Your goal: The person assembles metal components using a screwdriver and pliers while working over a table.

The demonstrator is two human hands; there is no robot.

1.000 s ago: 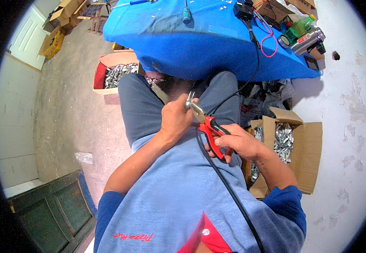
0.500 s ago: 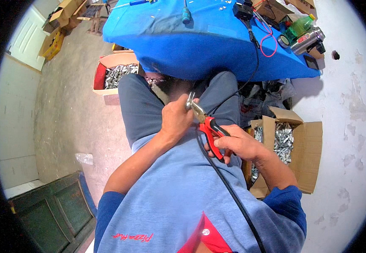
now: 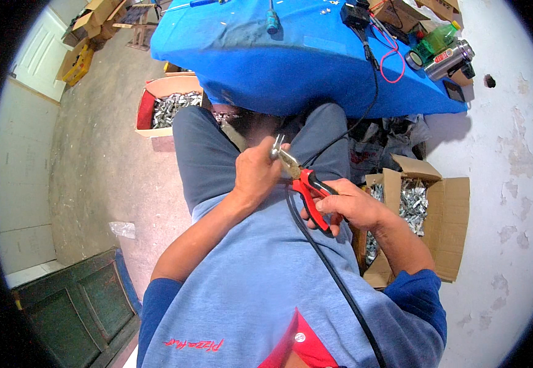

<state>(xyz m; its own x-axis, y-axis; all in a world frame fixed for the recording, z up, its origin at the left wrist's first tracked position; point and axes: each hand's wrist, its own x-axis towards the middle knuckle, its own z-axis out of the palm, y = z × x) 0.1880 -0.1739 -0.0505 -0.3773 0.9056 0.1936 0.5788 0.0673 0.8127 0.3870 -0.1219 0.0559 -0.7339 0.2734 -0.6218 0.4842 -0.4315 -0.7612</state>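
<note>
1. Just above mid-view, we hold a pronged metal piece [image 3: 277, 148] in our left hand [image 3: 256, 170], grip closed around it.
2. Pliers [image 3: 304, 186] run from it toward five o'clock, their nose at it.
3. Our right hand [image 3: 353, 205] wraps its grip around the red-and-black handles [image 3: 313, 212].
4. At four o'clock, we see a carton [image 3: 453, 230] of metal parts [image 3: 413, 210]; at ten, a red-lined box [image 3: 146, 111]; at twelve, the blue-covered surface [image 3: 260, 72].
</note>
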